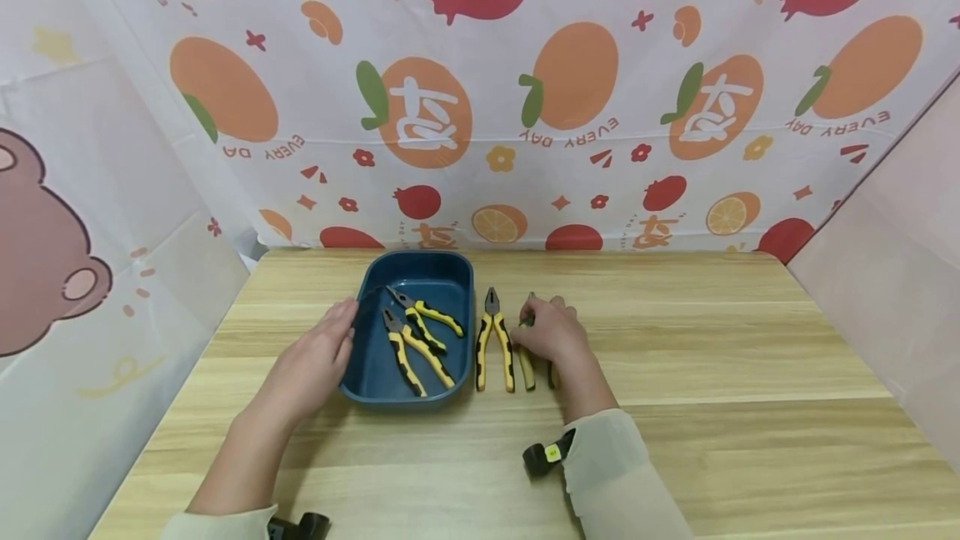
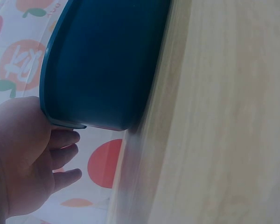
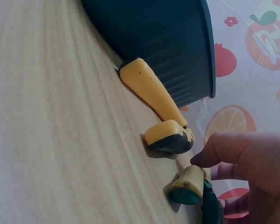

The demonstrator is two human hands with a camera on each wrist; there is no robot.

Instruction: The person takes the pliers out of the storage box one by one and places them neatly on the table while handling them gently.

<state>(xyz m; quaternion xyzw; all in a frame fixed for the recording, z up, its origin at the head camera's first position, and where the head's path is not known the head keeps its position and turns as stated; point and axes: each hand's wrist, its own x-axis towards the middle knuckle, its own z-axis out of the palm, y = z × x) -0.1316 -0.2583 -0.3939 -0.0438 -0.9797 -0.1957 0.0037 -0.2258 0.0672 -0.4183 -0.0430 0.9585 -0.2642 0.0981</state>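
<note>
A dark blue rectangular basin (image 1: 367, 394) holds two pairs of yellow-and-black pliers, one pair (image 1: 416, 348) in front and another (image 1: 429, 315) behind it. My left hand (image 1: 318, 361) rests against the basin's left rim, fingers extended. Just right of the basin, a third pair of yellow-and-black pliers (image 1: 483, 348) lies on the table, jaws pointing away from me. Beside it, my right hand (image 1: 555, 332) pinches pliers with dull yellow and dark green handles (image 3: 189, 184); the hand covers most of them. Their handle ends are low at the tabletop.
The wood-grain table (image 1: 712, 382) extends right and toward me. A fruit-print cloth (image 1: 495, 107) hangs along its back edge, and a pale cloth (image 1: 135, 232) stands on the left. Both wrists wear small black cameras, one (image 1: 543, 457) beside the right sleeve.
</note>
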